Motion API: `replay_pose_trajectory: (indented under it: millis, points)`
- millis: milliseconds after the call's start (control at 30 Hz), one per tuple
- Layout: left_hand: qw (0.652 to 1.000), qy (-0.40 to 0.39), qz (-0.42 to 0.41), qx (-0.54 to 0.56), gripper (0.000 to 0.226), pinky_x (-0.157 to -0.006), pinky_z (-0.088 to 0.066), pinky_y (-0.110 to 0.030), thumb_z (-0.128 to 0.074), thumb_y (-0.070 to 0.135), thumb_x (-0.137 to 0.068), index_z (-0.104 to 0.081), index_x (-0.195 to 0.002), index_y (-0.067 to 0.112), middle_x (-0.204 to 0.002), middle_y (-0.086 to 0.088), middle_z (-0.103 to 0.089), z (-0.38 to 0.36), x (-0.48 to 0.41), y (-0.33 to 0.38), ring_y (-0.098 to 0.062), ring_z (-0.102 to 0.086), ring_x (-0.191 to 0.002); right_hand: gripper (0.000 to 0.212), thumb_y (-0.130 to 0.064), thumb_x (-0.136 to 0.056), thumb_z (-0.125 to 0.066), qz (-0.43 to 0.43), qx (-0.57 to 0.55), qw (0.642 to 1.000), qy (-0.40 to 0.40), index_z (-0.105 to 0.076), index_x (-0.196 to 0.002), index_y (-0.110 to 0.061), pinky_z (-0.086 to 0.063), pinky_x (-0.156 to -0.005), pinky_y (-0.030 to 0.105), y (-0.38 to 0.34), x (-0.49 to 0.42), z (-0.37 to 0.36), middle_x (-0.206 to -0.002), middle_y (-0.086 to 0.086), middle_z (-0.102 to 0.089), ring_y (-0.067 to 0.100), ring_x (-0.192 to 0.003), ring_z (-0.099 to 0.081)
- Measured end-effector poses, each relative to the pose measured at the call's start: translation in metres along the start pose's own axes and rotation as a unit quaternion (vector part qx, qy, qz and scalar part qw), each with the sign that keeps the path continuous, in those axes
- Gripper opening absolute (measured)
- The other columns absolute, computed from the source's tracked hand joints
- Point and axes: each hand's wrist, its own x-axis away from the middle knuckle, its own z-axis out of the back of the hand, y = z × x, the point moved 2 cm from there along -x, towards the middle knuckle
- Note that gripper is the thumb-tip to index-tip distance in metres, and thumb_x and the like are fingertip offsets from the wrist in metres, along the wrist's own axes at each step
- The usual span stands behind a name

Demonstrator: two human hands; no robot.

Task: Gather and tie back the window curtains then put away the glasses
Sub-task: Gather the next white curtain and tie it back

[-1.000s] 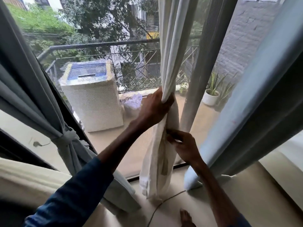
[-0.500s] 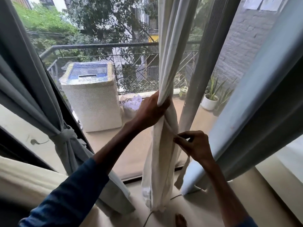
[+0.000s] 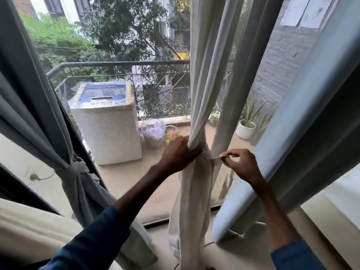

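Observation:
A cream sheer curtain (image 3: pixel 200 78) hangs bunched in the middle of the window. My left hand (image 3: pixel 180 153) grips the bunch at waist height. My right hand (image 3: pixel 241 164) pinches a thin cream tie strip (image 3: pixel 215 158) that runs taut from the bunch out to the right. On the left a grey curtain (image 3: pixel 37 117) is gathered with a knotted tie (image 3: pixel 75 171). Another grey curtain (image 3: pixel 311 121) hangs loose on the right. No glasses are in view.
Behind the glass lies a balcony with a covered washing machine (image 3: pixel 106 123), a bag-lined bin (image 3: pixel 153 133), potted plants (image 3: pixel 246 127) and a metal railing (image 3: pixel 120 64). A dark mesh panel (image 3: pixel 245 55) hangs right of the cream curtain. A cable (image 3: pixel 208 244) lies on the floor.
My right hand has moved up and to the right, drawing the tie strip taut away from the curtain. My left hand keeps its grip on the bunch.

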Motion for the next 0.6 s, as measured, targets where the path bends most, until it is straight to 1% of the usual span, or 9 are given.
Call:
replay_pose_trajectory:
  millis: [100,200,267,333,400,467,500,567,600]
  points:
    - [0.996,-0.037,-0.028,0.074,0.033,-0.065,-0.051,-0.042,-0.05,0.051,-0.092,-0.052,-0.078,0.021,-0.079,-0.007,-0.063,-0.017,0.0,-0.01,-0.028,-0.059,-0.075,0.011,-0.018,-0.078,-0.08,0.021,-0.01,0.999,0.034,-0.082,-0.087,-0.012,-0.04,-0.076,0.017,-0.019,-0.018,-0.03,-0.09,0.005,-0.079,0.021,-0.094,-0.072]
    - [0.991,-0.044,-0.086,0.088,0.023,-0.083,-0.042,-0.038,-0.055,0.034,-0.096,-0.06,-0.088,0.013,-0.086,-0.004,-0.061,-0.023,0.0,-0.014,-0.021,-0.05,-0.087,0.037,-0.043,-0.07,-0.071,0.051,-0.007,0.999,0.011,-0.073,-0.077,-0.007,-0.044,-0.068,0.034,-0.033,-0.027,-0.066,-0.079,0.014,-0.074,0.025,-0.08,-0.067]
    - [0.99,-0.031,-0.132,0.049,0.013,-0.094,-0.032,-0.039,-0.054,0.023,-0.097,-0.063,-0.095,0.013,-0.093,-0.008,-0.062,-0.026,0.001,-0.025,-0.022,-0.048,-0.097,0.033,-0.029,-0.073,-0.07,0.028,-0.008,1.0,-0.002,-0.064,-0.07,0.003,-0.044,-0.06,0.039,-0.04,-0.025,-0.085,-0.071,0.024,-0.068,0.035,-0.072,-0.067]
    - [0.99,-0.07,-0.111,0.044,0.019,-0.098,-0.035,-0.042,-0.047,0.024,-0.1,-0.062,-0.1,0.013,-0.101,-0.009,-0.063,-0.03,0.002,-0.042,-0.025,-0.051,-0.102,0.023,-0.005,-0.083,-0.07,0.0,-0.039,0.997,-0.067,-0.063,-0.072,0.014,-0.041,-0.062,0.038,-0.049,-0.018,-0.096,-0.071,0.026,-0.066,0.023,-0.074,-0.062]
    - [0.99,-0.096,-0.072,0.074,0.02,-0.089,-0.045,-0.043,-0.045,0.021,-0.1,-0.061,-0.099,0.009,-0.101,-0.01,-0.064,-0.03,0.004,-0.059,-0.026,-0.057,-0.096,0.013,0.004,-0.091,-0.064,-0.001,-0.178,0.972,-0.155,-0.069,-0.08,0.009,-0.048,-0.07,0.038,-0.058,-0.01,-0.103,-0.075,0.012,-0.071,0.016,-0.08,-0.062]
    - [0.989,-0.114,-0.051,0.084,0.016,-0.082,-0.049,-0.045,-0.045,0.02,-0.101,-0.058,-0.097,0.011,-0.099,-0.012,-0.065,-0.027,0.007,-0.066,-0.028,-0.06,-0.091,0.019,0.002,-0.1,-0.055,-0.059,-0.323,0.916,-0.232,-0.072,-0.095,-0.006,-0.057,-0.075,0.034,-0.065,0.001,-0.104,-0.085,0.002,-0.077,0.015,-0.085,-0.072]
    - [0.99,-0.115,-0.052,0.065,0.019,-0.08,-0.049,-0.046,-0.043,0.027,-0.101,-0.056,-0.097,0.013,-0.099,-0.013,-0.064,-0.026,0.008,-0.068,-0.03,-0.059,-0.09,0.023,0.0,-0.103,-0.05,-0.075,-0.361,0.893,-0.256,-0.071,-0.1,-0.008,-0.058,-0.077,0.03,-0.065,0.006,-0.105,-0.089,0.002,-0.078,0.016,-0.088,-0.074]
    - [0.992,-0.101,-0.071,-0.035,0.05,-0.079,-0.048,-0.047,-0.028,0.05,-0.098,-0.058,-0.108,0.012,-0.1,-0.016,-0.063,-0.023,0.008,-0.071,-0.034,-0.059,-0.091,0.028,-0.004,-0.106,-0.044,-0.085,-0.396,0.872,-0.276,-0.071,-0.102,-0.006,-0.058,-0.077,0.026,-0.061,0.013,-0.105,-0.093,0.004,-0.079,0.016,-0.091,-0.075]
    - [0.989,-0.072,-0.095,-0.082,0.064,-0.074,-0.048,-0.045,-0.02,0.057,-0.097,-0.061,-0.112,0.011,-0.096,-0.018,-0.063,-0.02,0.007,-0.073,-0.036,-0.06,-0.087,0.029,-0.004,-0.106,-0.042,-0.088,-0.401,0.868,-0.279,-0.071,-0.102,-0.004,-0.058,-0.077,0.024,-0.059,0.015,-0.106,-0.093,0.004,-0.079,0.015,-0.091,-0.075]
